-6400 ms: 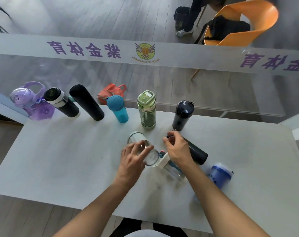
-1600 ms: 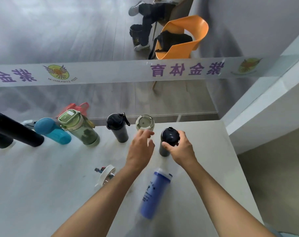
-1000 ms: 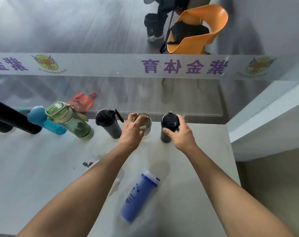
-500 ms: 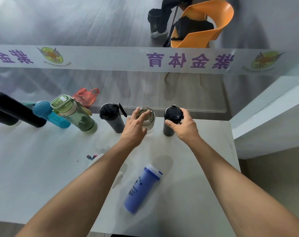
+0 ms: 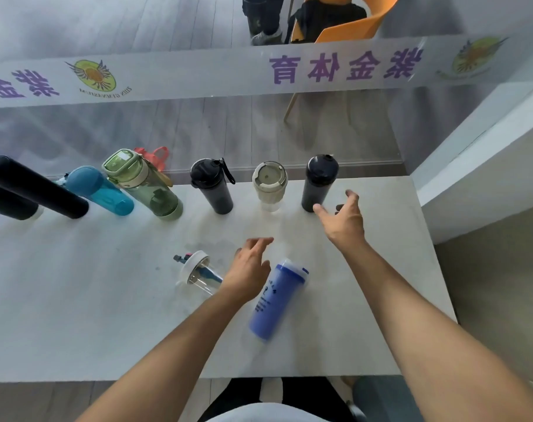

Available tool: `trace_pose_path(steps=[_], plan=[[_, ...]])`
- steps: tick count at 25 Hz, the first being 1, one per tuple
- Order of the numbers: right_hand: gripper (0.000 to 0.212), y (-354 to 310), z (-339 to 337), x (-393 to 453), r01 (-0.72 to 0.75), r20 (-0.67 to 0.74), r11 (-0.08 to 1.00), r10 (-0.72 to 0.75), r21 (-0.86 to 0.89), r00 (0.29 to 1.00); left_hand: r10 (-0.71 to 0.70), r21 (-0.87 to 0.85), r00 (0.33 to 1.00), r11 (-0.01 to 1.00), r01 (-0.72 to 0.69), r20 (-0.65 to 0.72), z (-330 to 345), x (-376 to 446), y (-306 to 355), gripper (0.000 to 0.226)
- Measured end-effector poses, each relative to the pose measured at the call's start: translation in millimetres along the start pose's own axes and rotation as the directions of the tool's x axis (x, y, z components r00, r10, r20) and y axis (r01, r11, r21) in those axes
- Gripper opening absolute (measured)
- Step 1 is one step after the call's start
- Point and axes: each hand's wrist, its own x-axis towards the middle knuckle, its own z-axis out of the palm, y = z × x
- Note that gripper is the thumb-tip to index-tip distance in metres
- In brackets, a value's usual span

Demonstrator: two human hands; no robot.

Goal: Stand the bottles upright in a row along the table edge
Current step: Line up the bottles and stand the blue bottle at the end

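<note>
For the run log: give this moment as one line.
row: seven bottles upright at far edge | lying: blue bottle, clear bottle | left hand open, empty | right hand open, empty

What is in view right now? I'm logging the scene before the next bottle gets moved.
Black bottles: four, black, far edge; two at far left, two further right.
Blue bottle: one, far edge, beside green.
Green bottle: one, translucent, far edge.
Cream-lid bottle: one, clear body, far edge.
Clear bottle: one, white lid, lying mid-table.
Blue shaker: one, lying mid-table.
Table: one, pale grey.
Orange chair: one, behind glass.
Left hand: open, between the lying bottles.
Right hand: open, near rightmost black bottle.
</note>
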Motion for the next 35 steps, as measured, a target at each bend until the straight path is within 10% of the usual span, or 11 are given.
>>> trace_pose_path(steps=[5, 10, 20, 25, 30, 35], plan=[[0.058, 86, 38, -75, -0.34, 0.21, 0.933, 0.358, -0.118, 0.91, -0.074, 0.069, 0.983, 0.996, 0.063, 0.168, 27, -12, -13, 0.048], [0.053, 104, 63, -99, -0.391, 0.305, 0.914, 0.343, 0.11, 0.889, -0.028, -0.001, 0.984, 1.0, 0.029, 0.173, 35, -26, -7, 0.043], [0.084, 72, -10, -78, 0.021, -0.084, 0.983, -0.005, 0.184, 0.996, 0.196, -0.34, 0.975, 0.928, -0.149, 0.107, 27, -15, 59, 0.051], [0.08, 66, -52, -59, 0.215, -0.165, 0.974, -0.201, 0.072, 0.966, 0.291, -0.16, 0.953, 0.948, -0.276, 0.084, 27, 2, 88, 0.056], [0.078, 68, -74, -27, 0.256, -0.17, 0.966, -0.245, 0.044, 0.954, 0.447, 0.174, 0.866, 0.893, -0.416, -0.222, 5, 33, 123, 0.06], [0.076, 53, -85, 15, 0.286, -0.15, 0.958, -0.278, 0.034, 0.949, 0.383, 0.357, 0.891, 0.89, -0.285, -0.244, -6, 90, 133, 0.069]])
